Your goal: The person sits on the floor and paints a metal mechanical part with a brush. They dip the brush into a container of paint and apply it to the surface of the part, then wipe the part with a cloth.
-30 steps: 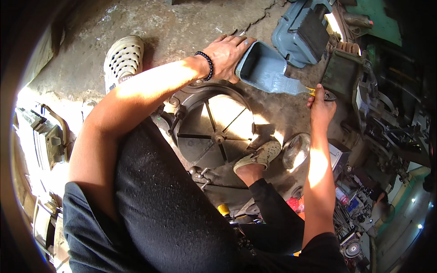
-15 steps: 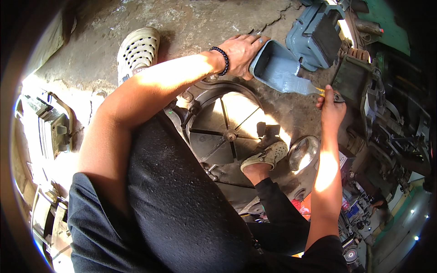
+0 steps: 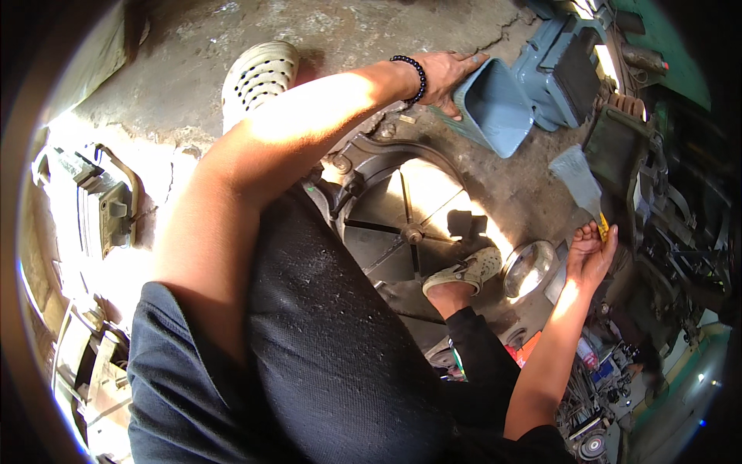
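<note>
A blue-grey rectangular box [image 3: 502, 104] with an open mouth stands tilted on the floor at the upper right, its coating wet-looking. My left hand [image 3: 440, 80], a black bead bracelet at its wrist, grips the box's left side, fingers at the upper rim and thumb lower down. My right hand [image 3: 590, 251] holds a paintbrush [image 3: 578, 176] by its yellow handle. The wide bristles carry blue-grey paint and point up, apart from the box. Right behind the box sits a larger blue-grey casing [image 3: 560, 73] with a dark panel.
A round spoked metal frame [image 3: 412, 233] lies before me, my sandalled foot [image 3: 464, 272] at its right edge. Beside that foot is a shiny round metal dish [image 3: 529, 271]. Machine parts [image 3: 104, 205] stand at the left. Dark metal parts and cluttered tools [image 3: 595, 379] fill the right.
The brush has come out of the box and swung down to the right with my right hand. The box is turned, its mouth facing more to the right. My left hand still holds it.
</note>
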Motion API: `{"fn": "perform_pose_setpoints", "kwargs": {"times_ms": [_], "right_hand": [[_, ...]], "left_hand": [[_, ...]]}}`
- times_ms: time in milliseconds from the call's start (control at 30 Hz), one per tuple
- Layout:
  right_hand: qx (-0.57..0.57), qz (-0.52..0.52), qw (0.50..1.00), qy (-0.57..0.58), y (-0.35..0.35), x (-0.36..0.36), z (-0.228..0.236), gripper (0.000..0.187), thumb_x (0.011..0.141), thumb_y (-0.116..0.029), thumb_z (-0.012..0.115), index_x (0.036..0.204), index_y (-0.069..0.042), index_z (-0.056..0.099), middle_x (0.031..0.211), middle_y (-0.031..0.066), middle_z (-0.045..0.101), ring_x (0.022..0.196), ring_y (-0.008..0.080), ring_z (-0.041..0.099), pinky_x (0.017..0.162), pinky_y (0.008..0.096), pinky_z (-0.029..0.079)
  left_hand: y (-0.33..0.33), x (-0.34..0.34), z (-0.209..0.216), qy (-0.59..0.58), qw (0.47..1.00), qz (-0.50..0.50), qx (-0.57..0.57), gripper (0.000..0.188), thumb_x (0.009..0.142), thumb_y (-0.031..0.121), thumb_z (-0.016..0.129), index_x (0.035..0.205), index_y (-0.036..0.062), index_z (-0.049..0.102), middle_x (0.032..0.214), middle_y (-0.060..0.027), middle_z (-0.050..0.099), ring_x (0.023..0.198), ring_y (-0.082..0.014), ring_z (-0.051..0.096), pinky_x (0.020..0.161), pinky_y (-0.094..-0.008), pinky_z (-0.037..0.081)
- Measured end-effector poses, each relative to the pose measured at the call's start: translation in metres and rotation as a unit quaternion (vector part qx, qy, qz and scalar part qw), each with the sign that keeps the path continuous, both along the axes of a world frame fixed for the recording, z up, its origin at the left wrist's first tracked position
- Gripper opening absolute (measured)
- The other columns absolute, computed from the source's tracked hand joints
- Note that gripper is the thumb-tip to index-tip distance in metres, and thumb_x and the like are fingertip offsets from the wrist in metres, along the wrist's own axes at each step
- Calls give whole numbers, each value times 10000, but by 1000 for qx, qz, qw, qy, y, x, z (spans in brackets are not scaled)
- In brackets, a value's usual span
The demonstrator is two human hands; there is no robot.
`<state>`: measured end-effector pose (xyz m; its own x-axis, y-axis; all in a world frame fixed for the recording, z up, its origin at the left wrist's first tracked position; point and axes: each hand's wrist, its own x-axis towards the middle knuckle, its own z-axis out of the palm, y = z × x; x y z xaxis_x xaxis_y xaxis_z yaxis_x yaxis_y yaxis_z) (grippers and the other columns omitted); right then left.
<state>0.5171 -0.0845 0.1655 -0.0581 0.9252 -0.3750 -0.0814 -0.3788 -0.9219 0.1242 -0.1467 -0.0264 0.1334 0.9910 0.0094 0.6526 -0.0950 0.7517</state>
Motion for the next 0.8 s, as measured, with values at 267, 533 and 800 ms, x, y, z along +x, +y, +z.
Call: {"fn": "perform_pose_setpoints", "kwargs": {"times_ms": [267,533,800], "right_hand": [[-68,-71,969,227,-15,-4,-32,315,946,-260,639,1039,9,505,950,106,563,823,186,545,741,330,446],[-111,-61,919,373,-34,-49,-43,274,912,-170,666,1021,-26,460,903,67,495,757,161,501,722,326,422],[-146,-47,902,403,-42,-95,-59,245,895,-159,668,976,-43,468,884,46,497,722,148,506,691,317,399]], "left_hand": [[-61,-71,28,79,985,41,-146,860,808,387,803,1494,70,391,1308,-239,603,1199,-368,605,1032,-419,502],[-273,-170,32,-104,869,482,48,391,973,288,645,1273,39,620,1116,-147,710,1029,-228,685,936,-325,524],[-516,-102,-89,-199,783,572,-145,216,951,200,653,1031,-2,655,820,-76,648,716,-132,579,627,-286,453]]}}
